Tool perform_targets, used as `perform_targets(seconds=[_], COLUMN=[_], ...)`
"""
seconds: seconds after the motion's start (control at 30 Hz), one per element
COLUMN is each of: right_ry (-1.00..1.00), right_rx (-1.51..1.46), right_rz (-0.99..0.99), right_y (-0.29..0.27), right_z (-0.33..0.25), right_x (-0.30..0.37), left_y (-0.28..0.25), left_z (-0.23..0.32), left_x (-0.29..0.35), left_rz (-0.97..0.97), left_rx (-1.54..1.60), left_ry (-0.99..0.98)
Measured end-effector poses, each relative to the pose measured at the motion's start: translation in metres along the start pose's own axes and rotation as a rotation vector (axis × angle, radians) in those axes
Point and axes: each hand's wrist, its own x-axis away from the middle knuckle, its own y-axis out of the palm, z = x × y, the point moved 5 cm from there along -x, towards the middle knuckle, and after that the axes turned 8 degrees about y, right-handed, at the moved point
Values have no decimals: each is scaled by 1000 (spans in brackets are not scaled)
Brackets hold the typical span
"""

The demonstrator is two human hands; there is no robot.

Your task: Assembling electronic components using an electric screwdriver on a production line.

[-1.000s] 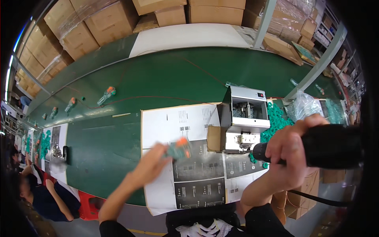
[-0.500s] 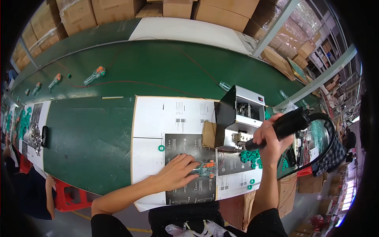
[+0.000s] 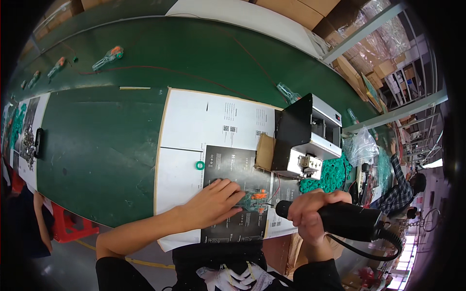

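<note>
Looks like a factory assembly workshop. Has a long green bench [image 3: 99, 126] stretching off past the left hand [image 3: 217, 201], a black corded power driver [image 3: 352, 220] in the right hand [image 3: 310, 211], plus a metal-cased machine [image 3: 297, 131] and a heap of green rings [image 3: 332, 175] just beyond that hand. Also shows big cardboard cartons [image 3: 293, 12] far beyond both hands, steel beams [image 3: 395, 116] beyond the right, and co-workers [image 3: 401, 194] off to either side.

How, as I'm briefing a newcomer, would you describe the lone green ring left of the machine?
On the green table, find the printed paper left of the boxy machine. On its white part, just beyond the left hand, lies a small green ring. It lies alone, unlike the heap of green rings beside the machine.
</note>
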Motion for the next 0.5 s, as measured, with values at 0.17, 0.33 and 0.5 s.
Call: perform_targets(seconds=[0.17, 0.33, 0.5], right_ry=[41, 13, -4], right_rx=[28, 2, 75], right_rz=[38, -103, 61], right_y=[0, -8, 1], right_z=[9, 16, 5], right_x=[6, 8, 5], left_y=[0, 0, 0], left_z=[0, -1, -1], left_x=[0, 0, 0], left_rz=[-4, -3, 16], left_rx=[-3, 13, -18], left_ry=[2, 0, 19])
